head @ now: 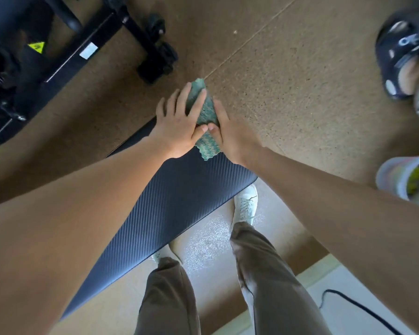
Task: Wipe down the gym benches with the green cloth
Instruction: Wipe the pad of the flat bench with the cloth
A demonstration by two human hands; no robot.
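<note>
The green cloth [205,110] lies at the far end of a black ribbed bench pad [169,204] that runs diagonally below me. My left hand [179,122] lies flat with straight, spread fingers over the cloth's left side. My right hand [228,134] presses its right side, fingers stretched forward along the edge. The two thumbs meet over the middle of the cloth. The cloth's far tip sticks out past the pad's end above the floor, and its near end shows below the thumbs.
A black gym machine frame [87,44] with wheels stands at the upper left. Another person's feet in a dark sandal [402,52] and a light shoe [404,177] are at the right. My own legs stand beside the pad. A black cable [363,308] lies at lower right.
</note>
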